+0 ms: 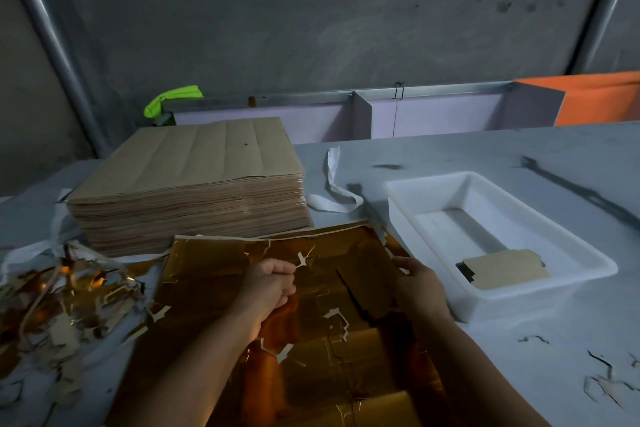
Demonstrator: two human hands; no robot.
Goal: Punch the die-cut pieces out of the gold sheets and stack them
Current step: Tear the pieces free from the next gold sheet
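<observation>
A gold die-cut sheet [322, 350] lies flat on the table in front of me, its cut lines split open in places. My left hand [270, 284] is closed in a fist around a thin strip of the sheet's waste near its middle. At the sheet's right edge my right hand [420, 282] grips a partly lifted gold piece [367, 284]. A small stack of punched pieces [504, 269], brown side up, lies in the white tray [415, 215] to the right.
A tall stack of brown-backed sheets [194, 184] stands behind the gold sheet at left. Torn gold scraps [65, 302] pile at the left edge. A white strap [334, 191] lies between stack and tray. Small scraps [606, 381] dot the table at right.
</observation>
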